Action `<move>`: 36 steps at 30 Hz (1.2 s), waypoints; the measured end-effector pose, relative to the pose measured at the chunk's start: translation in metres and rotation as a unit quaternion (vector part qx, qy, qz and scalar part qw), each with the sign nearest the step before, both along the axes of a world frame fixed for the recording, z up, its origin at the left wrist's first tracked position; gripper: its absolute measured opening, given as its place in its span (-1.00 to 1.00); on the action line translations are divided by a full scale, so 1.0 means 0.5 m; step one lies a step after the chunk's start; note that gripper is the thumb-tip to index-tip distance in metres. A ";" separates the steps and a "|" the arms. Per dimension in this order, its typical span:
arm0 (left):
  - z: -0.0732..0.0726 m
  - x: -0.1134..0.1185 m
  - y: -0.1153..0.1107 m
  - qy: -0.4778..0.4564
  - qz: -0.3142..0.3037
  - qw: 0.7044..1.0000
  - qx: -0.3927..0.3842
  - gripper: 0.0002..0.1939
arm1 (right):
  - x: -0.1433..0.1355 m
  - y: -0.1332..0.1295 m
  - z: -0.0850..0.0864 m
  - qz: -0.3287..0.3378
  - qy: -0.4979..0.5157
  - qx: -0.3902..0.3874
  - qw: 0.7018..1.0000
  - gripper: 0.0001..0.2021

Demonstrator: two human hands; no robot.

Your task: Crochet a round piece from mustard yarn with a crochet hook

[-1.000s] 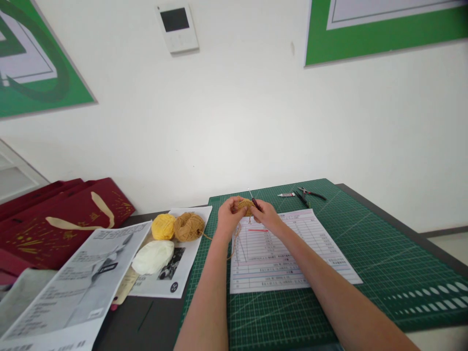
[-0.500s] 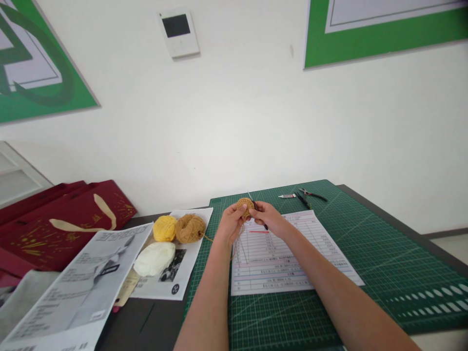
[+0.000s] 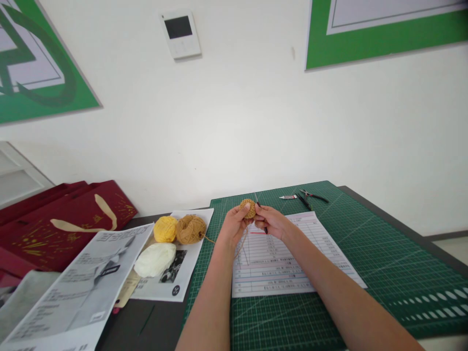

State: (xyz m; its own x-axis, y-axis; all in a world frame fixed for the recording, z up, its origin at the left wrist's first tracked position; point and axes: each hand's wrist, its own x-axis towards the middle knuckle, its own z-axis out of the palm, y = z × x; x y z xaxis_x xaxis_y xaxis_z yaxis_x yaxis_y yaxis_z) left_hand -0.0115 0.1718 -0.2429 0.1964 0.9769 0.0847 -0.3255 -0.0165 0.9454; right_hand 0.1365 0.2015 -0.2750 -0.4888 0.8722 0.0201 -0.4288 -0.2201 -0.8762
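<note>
Pinched in my left hand (image 3: pixel 234 223) is a small round piece of tan crochet (image 3: pixel 247 208), raised above the printed sheet (image 3: pixel 285 273). My right hand (image 3: pixel 272 220) is closed around a crochet hook (image 3: pixel 265 230) with a dark handle, and its fingertips meet the right edge of the crochet. Whether the hook's tip sits in a stitch is too small to make out. A strand of tan yarn (image 3: pixel 239 249) hangs below my left hand. To the left lies the tan yarn ball (image 3: pixel 190 229), with its strand running toward my left arm.
A yellow yarn ball (image 3: pixel 165 229) and a white one (image 3: pixel 155 260) rest on papers at left, near dark red bags (image 3: pixel 69 224). On the green cutting mat (image 3: pixel 365 243), a small tube (image 3: pixel 288 197), a black tool (image 3: pixel 304 202) and pliers (image 3: pixel 315 196) lie behind the sheet.
The crochet piece has shifted slightly right and turned a little in my fingers. My right hand has tilted the hook, with its handle end a bit lower. The view has moved slightly.
</note>
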 end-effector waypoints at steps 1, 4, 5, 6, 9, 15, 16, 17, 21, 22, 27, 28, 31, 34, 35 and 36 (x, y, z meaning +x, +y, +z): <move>0.000 0.000 -0.001 0.004 0.000 1.000 -0.001 -0.73 | 0.000 0.001 -0.002 0.002 -0.001 -0.005 1.000 -0.70; -0.001 0.000 -0.002 0.018 0.004 1.000 -0.001 -0.74 | -0.003 0.000 -0.005 -0.001 -0.004 -0.012 1.000 -0.71; -0.002 0.000 -0.001 0.020 0.010 1.000 0.001 -0.74 | -0.005 -0.002 -0.004 -0.005 -0.006 -0.011 1.000 -0.71; -0.002 0.001 -0.001 0.022 0.017 1.000 0.004 -0.73 | -0.008 -0.004 -0.004 -0.010 -0.006 -0.009 1.000 -0.72; -0.002 0.000 0.002 0.017 0.034 0.999 0.015 -0.72 | -0.014 -0.011 0.002 -0.026 -0.004 0.002 1.000 -0.72; 0.006 -0.013 0.004 0.007 0.024 0.999 0.020 -0.72 | -0.011 -0.018 0.020 -0.031 -0.002 0.031 0.999 -0.71; 0.008 -0.015 0.004 0.010 0.023 0.999 0.020 -0.72 | -0.010 -0.019 0.022 -0.029 -0.005 0.037 0.999 -0.72; 0.009 -0.017 0.003 0.014 0.025 0.999 0.021 -0.72 | -0.009 -0.019 0.023 -0.027 -0.010 0.043 0.999 -0.72; 0.011 -0.019 0.005 0.032 0.067 0.997 0.037 -0.68 | -0.010 -0.018 0.026 -0.036 -0.028 0.068 0.997 -0.74; 0.010 -0.021 0.008 0.039 0.089 0.994 0.042 -0.68 | -0.011 -0.017 0.026 -0.044 -0.032 0.075 0.996 -0.74; 0.012 -0.062 0.017 0.113 0.264 0.956 0.067 -0.67 | -0.011 -0.019 0.033 -0.101 -0.049 0.105 0.988 -0.75; 0.015 -0.074 0.016 0.135 0.301 0.941 0.072 -0.66 | -0.011 -0.021 0.035 -0.112 -0.052 0.110 0.986 -0.75; 0.029 -0.101 0.003 0.210 0.364 0.903 0.095 -0.67 | -0.012 -0.027 0.042 -0.139 -0.058 0.125 0.981 -0.76; 0.045 -0.100 -0.014 0.273 0.389 0.870 0.130 -0.69 | -0.012 -0.032 0.048 -0.162 -0.061 0.137 0.975 -0.79; 0.049 -0.094 -0.019 0.288 0.389 0.863 0.145 -0.69 | -0.012 -0.032 0.049 -0.170 -0.061 0.140 0.973 -0.79; 0.053 -0.086 -0.023 0.299 0.387 0.857 0.160 -0.70 | -0.011 -0.033 0.050 -0.179 -0.062 0.142 0.972 -0.80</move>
